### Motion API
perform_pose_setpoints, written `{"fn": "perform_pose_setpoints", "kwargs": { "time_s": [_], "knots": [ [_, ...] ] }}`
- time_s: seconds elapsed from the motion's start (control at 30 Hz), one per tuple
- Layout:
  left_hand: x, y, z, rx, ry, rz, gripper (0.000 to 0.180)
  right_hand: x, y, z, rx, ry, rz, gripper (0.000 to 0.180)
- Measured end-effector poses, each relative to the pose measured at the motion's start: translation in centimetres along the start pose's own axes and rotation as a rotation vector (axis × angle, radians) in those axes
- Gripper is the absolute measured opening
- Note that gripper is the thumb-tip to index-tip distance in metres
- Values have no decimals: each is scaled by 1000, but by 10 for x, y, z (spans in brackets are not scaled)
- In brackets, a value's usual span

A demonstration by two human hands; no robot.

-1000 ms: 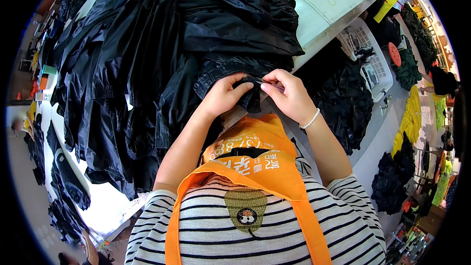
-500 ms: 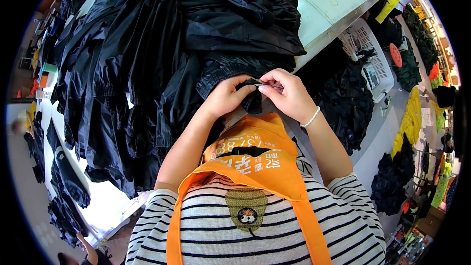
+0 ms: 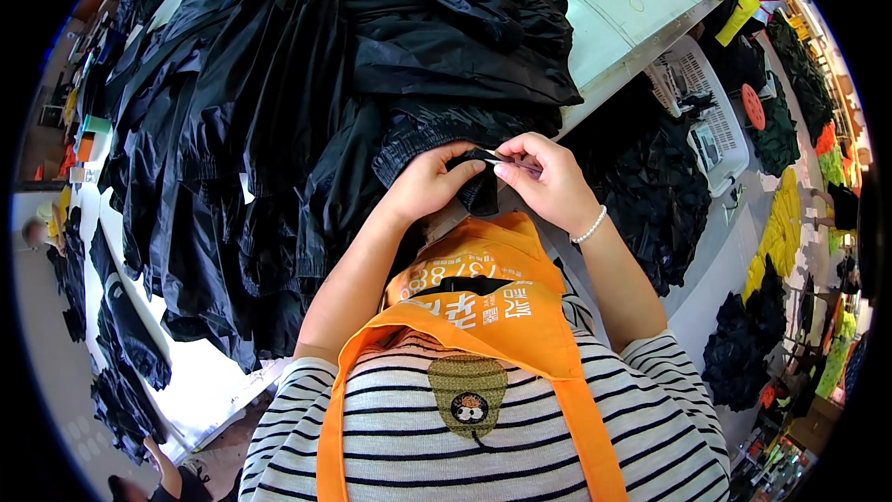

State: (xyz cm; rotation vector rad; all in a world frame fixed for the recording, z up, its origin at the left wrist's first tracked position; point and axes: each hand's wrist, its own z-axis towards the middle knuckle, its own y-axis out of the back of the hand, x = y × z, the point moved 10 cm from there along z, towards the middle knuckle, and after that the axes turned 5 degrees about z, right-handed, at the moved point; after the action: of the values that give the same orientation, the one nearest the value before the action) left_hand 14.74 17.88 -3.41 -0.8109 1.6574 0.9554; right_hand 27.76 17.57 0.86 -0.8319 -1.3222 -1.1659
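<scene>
Black garment (image 3: 437,121) (its elastic waistband at six o'clock of the heap) was pinched by the left hand (image 3: 429,182); a small metal tool (image 3: 502,155) was grasped by the right hand (image 3: 550,181).

Both hands (image 3: 488,177) edged slightly right along the black waistband (image 3: 437,130), small silver tool (image 3: 497,156) now showing between fingertips

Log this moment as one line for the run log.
left hand: grips black garment edge | right hand: pinches thin pale item, kind unclear | pile on white table
</scene>
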Motion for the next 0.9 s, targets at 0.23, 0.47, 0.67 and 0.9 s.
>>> {"fn": "perform_pose_setpoints", "kwargs": {
  "time_s": [0.23, 0.47, 0.67, 0.9],
  "knots": [
    [0, -1, 2, 3, -20, 80, 29, 17, -7, 3, 36, 79, -311, 12],
    [17, 5, 1, -78, 58, 110, 34, 8, 11, 2, -160, 36, 11, 13],
    [10, 1, -2, -1, 114, 188, 38, 1, 6, 9, -128, 45, -147, 11],
    [21, 16, -3, -173, 72, 164, 46, -1, 32, 5, -192, 60, -184, 17]
  ]
}}
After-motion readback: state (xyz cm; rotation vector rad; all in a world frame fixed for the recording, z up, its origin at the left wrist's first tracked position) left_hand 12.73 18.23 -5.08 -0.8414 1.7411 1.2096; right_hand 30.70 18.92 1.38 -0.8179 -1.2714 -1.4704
